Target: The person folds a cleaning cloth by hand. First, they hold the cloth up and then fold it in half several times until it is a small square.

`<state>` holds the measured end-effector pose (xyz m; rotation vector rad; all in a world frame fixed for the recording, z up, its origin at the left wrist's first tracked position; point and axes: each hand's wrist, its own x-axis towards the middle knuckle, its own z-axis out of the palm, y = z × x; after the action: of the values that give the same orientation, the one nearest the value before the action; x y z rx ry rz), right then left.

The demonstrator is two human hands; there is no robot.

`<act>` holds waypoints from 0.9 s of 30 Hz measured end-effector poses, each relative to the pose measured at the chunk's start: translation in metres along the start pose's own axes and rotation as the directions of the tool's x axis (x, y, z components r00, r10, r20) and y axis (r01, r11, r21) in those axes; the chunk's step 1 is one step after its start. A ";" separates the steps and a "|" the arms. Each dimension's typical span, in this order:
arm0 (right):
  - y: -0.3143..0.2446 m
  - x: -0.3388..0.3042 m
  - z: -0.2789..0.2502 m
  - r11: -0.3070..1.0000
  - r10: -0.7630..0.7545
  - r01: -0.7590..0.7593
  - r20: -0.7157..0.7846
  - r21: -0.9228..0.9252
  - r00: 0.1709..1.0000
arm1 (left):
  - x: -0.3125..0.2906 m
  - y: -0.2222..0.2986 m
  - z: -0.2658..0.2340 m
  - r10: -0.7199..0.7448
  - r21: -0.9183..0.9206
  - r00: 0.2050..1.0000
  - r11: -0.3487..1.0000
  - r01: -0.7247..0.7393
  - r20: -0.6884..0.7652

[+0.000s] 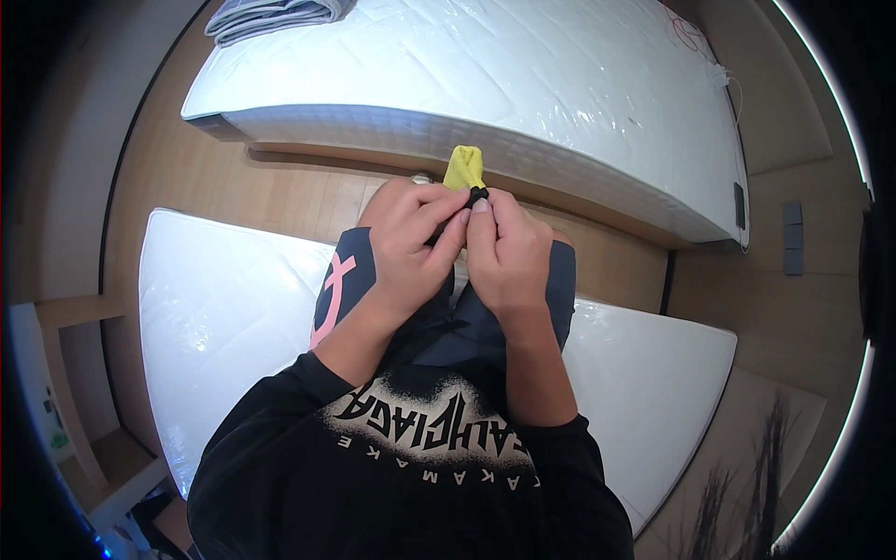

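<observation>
In front of my lap, both hands meet over a small knitted piece that looks like a yellow and black sock (463,168). Its yellow part sticks up beyond my fingers, and the black part is bunched between my fingertips. My left hand (411,238) pinches the black edge from the left with thumb and fingers. Close beside it, my right hand (511,250) grips the same edge, thumb on the near side. My fingers hide much of the black part. Dark shorts (523,303) with a pink print lie beneath my forearms.
I sit on a plastic-covered white mattress (233,299). Across a strip of wooden floor (299,191) stands another wrapped white mattress (448,75). On it lie a folded grey-blue cloth (271,19), a red cable (686,33) and a white plug (717,77). A wooden shelf (70,373) is at left.
</observation>
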<state>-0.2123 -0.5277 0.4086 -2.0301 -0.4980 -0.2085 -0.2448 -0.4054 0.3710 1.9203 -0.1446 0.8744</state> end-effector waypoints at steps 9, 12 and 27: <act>0.008 0.003 -0.024 0.916 0.159 -0.193 0.124 0.353 0.979 | 0.014 0.002 -0.016 -0.005 -0.488 0.967 0.862 0.133 0.255; 0.011 0.005 -0.032 0.964 0.069 -0.101 0.135 0.245 0.988 | 0.013 -0.020 -0.025 -0.078 -0.430 0.969 0.885 0.176 0.236; 0.033 0.000 -0.021 0.760 0.096 -0.096 0.034 0.643 0.995 | -0.009 -0.065 -0.008 -0.335 -0.410 0.845 0.760 0.504 0.417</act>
<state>-0.1966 -0.5597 0.3921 -1.3648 -0.3906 0.0323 -0.2265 -0.3684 0.3195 1.4831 -0.1079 0.1714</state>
